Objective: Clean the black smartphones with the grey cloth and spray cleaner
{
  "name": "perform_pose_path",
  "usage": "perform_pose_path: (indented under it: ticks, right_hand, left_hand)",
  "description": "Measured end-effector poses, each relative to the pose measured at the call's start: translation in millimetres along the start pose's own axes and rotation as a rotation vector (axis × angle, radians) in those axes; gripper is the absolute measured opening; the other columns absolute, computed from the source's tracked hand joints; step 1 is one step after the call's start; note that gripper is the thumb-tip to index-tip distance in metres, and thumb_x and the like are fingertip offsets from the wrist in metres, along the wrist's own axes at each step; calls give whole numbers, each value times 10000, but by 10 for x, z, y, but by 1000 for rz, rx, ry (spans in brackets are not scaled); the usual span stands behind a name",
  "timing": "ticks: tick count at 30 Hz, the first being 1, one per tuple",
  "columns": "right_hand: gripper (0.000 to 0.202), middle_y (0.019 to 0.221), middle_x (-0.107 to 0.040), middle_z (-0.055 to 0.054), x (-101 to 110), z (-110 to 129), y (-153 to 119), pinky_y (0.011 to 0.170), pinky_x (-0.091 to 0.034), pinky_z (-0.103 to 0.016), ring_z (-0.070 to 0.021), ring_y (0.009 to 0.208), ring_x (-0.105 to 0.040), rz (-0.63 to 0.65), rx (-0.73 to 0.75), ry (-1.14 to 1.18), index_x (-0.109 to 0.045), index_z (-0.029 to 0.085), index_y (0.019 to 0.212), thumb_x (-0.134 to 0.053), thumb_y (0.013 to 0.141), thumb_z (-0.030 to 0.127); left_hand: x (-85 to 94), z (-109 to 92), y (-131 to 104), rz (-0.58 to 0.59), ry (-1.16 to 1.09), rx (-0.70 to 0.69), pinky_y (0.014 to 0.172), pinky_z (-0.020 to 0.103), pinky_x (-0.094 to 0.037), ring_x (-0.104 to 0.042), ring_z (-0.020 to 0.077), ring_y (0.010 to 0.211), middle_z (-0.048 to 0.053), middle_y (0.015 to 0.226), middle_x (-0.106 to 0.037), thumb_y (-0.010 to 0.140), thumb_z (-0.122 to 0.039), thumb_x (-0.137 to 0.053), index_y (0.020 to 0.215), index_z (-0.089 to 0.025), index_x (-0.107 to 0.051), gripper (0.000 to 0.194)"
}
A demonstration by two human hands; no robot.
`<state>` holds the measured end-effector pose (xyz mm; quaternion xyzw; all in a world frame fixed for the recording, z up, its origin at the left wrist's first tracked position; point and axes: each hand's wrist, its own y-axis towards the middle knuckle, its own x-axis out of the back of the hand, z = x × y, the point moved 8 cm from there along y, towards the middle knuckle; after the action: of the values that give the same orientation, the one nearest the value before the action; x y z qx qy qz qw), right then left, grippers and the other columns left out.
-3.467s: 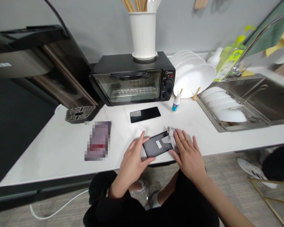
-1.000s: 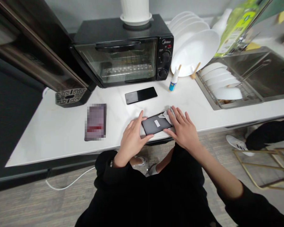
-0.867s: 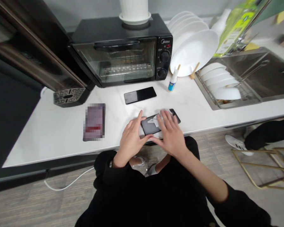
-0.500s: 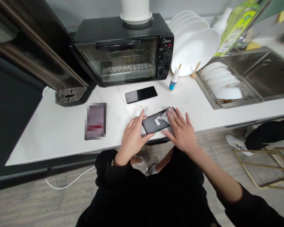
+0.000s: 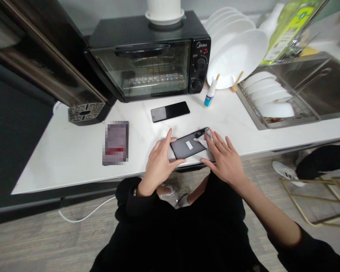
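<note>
A dark smartphone (image 5: 181, 148) lies on the counter near its front edge, back side up, with a small white sticker (image 5: 189, 145) and a dark camera area at its right end. My left hand (image 5: 160, 160) brackets the phone's left end, thumb at the near edge and fingers at the far edge. Under the fingertips of my right hand (image 5: 226, 160) is a crumpled white wipe (image 5: 201, 141), pressed on the phone's right end. Beyond them lies another phone (image 5: 170, 112), its black glossy face upward. A small white spray bottle (image 5: 209, 96) with a blue label stands farther right.
A black toaster oven (image 5: 147, 68) stands behind, next to white plates (image 5: 238, 56) in a rack. At right are a sink (image 5: 328, 87) and stacked bowls (image 5: 274, 107). A blurred flat item (image 5: 115, 143) lies left. Another person's shoe (image 5: 286, 172) is on the floor.
My right hand has slid slightly right along the phone with the wipe, uncovering the camera area. My left hand stays at the phone's left end. The view has shifted slightly.
</note>
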<state>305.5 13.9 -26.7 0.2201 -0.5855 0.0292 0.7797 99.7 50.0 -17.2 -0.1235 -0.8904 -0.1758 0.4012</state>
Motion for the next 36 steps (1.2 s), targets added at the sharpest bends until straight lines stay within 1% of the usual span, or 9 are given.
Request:
perform_pose_path:
  ticks: [2,7,14,16,21,27,29,33,36]
  right_hand:
    - [935,1762,-271,-192,-49,148,9,1306,-275,-645,-366,1641,-279,-19,-15,26,-203,140,1721,-439,1031,727]
    - [975,1715,-382,-190,-208,880,113,1331,-273,-582,-325,1625,-334,49,212,205,-368,110,1663,-430,986,809]
    - [896,1740,-331,-188,-32,-36,150,1319,-236,-648,-358,1640,-284,-25,-55,15,-263,131,1705,-405,1045,720]
    - [955,1746,-304,-205,-85,94,183,1320,-238,-647,-371,1647,-260,-34,-52,34,-295,95,1689,-421,1018,762]
    - [939,1725,-361,-182,-252,819,282,1340,-248,-573,-307,1629,-328,48,227,172,-424,89,1628,-403,1007,793]
    - [813,1680,-460,-163,-27,80,317,1314,-197,-687,-369,1628,-313,-35,-37,35,-414,157,1648,-379,1058,715]
    - [864,1692,-433,-180,-35,170,307,1314,-197,-691,-380,1632,-298,-46,-23,52,-410,133,1647,-410,1034,743]
    - [938,1704,-405,-185,-183,758,278,1331,-259,-594,-327,1612,-363,37,223,196,-445,101,1619,-441,992,799]
    - [832,1673,-471,-157,-155,559,315,1327,-239,-626,-334,1602,-381,13,162,158,-469,165,1614,-435,1024,751]
  left_hand:
    - [-2,1,3,-7,1,5,1157,508,-468,-582,318,1335,78,1479,-647,832,-370,-903,1725,-346,-87,1210]
    - [-1,46,-15,11,-39,-1,1172,487,-467,-581,290,1356,72,1491,-637,907,-268,-806,1726,-355,-99,1085]
    - [-1,47,9,-1,1,17,1172,514,-456,-569,320,1368,74,1484,-645,827,-351,-907,1725,-362,-69,1228]
    - [-11,45,14,-6,7,5,1170,512,-458,-571,317,1363,77,1481,-646,833,-359,-902,1724,-359,-77,1214]
    - [-22,139,-2,-3,22,47,1086,487,-523,-634,315,1262,122,1406,-646,866,-307,-857,1730,-312,-111,1142]
    - [-14,55,22,-12,-24,4,1178,513,-451,-578,316,1359,84,1457,-659,793,-347,-940,1723,-347,-65,1278]
    - [-12,50,28,-19,-8,3,1160,516,-466,-588,322,1347,89,1453,-663,804,-349,-931,1724,-345,-74,1258]
    - [-17,79,16,-6,7,-1,1128,489,-501,-612,314,1324,105,1463,-651,859,-295,-873,1727,-333,-83,1174]
    - [-4,62,8,-9,-5,-12,1142,494,-491,-606,317,1332,101,1459,-657,838,-335,-899,1727,-330,-77,1211]
